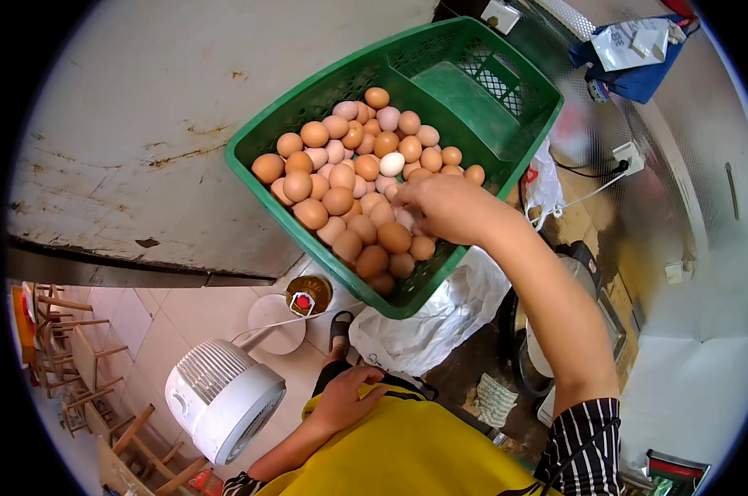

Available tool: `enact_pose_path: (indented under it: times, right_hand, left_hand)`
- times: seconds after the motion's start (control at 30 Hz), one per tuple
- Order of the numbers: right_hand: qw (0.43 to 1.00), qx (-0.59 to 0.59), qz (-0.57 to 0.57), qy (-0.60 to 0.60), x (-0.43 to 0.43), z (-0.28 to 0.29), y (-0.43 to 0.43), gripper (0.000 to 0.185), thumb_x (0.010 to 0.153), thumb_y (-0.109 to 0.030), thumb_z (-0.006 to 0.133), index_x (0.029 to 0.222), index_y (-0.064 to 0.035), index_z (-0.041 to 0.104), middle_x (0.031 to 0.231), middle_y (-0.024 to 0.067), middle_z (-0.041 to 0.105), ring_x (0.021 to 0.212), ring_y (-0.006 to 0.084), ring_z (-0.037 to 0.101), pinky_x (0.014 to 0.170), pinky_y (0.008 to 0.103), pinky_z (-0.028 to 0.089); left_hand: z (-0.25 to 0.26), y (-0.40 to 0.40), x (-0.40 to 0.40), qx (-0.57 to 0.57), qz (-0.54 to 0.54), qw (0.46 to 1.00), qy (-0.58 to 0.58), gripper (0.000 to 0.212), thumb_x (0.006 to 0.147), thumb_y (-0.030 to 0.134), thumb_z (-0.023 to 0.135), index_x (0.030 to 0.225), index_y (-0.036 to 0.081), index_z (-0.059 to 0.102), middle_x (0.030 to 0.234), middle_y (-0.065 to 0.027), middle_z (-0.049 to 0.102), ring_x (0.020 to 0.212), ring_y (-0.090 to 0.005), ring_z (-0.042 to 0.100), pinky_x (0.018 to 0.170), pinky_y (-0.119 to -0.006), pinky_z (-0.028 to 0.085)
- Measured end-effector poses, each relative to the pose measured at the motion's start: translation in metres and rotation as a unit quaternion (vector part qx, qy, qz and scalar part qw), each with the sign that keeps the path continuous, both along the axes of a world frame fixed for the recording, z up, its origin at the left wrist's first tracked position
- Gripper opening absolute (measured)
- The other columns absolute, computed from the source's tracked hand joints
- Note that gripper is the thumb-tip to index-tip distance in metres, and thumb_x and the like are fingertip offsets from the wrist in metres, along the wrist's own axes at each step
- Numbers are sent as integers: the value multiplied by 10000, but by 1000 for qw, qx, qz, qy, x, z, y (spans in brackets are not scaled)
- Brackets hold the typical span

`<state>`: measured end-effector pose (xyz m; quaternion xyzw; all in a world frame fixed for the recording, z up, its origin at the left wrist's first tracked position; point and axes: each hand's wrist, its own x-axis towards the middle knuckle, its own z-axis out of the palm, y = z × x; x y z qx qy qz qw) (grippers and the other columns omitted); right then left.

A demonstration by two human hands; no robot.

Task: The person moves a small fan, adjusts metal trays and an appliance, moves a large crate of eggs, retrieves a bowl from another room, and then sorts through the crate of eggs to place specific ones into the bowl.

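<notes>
Many brown eggs (338, 201), with one whitish egg (391, 163) among them, fill the larger compartment of a green plastic basket (343, 263). A divider separates them from the basket's other compartment, where no eggs show. My right hand (445, 208) reaches over the basket's near right rim, its fingers down among the eggs at the right of the pile. Those fingertips are partly hidden, so whether they grip an egg is unclear. My left hand (351, 397) rests against the yellow apron (411, 446) at my waist, holding nothing, its fingers slightly apart.
A white electric fan (225, 400) stands at lower left, near an oil bottle (309, 296) and wooden stools (89, 359). Clear plastic bags (430, 310) lie below the basket. Right of it are a power socket with a plug (627, 160) and a hanging blue cloth bag (643, 80).
</notes>
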<state>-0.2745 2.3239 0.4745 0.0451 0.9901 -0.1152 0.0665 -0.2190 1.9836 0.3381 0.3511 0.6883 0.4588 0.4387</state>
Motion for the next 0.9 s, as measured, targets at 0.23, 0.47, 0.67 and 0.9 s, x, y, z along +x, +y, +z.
enact_pose_path:
  times: [0.23,0.47,0.67,0.9]
  right_hand:
    - [985,-62,22,-158,-19,-18,18,398,732,-62,780,1113,-82,667,1029,98,662,1008,306,637,856,398,501]
    - [963,-151,-58,-217,-25,0,28,348,831,-163,754,1128,-34,626,1077,108,644,946,234,640,828,354,509]
    - [788,-566,-213,-112,-11,-8,62,377,981,-230,606,1287,-17,555,1057,102,657,892,167,649,790,302,551]
    - [625,-757,-190,6,10,9,68,427,1013,-249,560,1330,29,491,1104,169,657,881,249,709,770,351,609]
  left_hand:
    - [-8,3,-14,-15,7,1000,-5,279,844,180,731,1061,24,650,968,-131,690,932,-302,668,821,-373,527]
    - [-5,8,-22,-22,13,1000,-8,270,844,177,730,1051,25,647,973,-131,690,929,-299,670,820,-372,529]
    - [-12,8,-18,-45,-5,999,-9,301,852,196,728,1087,24,656,1016,-125,690,969,-268,667,852,-355,523]
    - [-9,11,-13,-43,-13,999,1,281,850,210,728,1050,30,647,1000,-125,688,946,-301,664,837,-372,523]
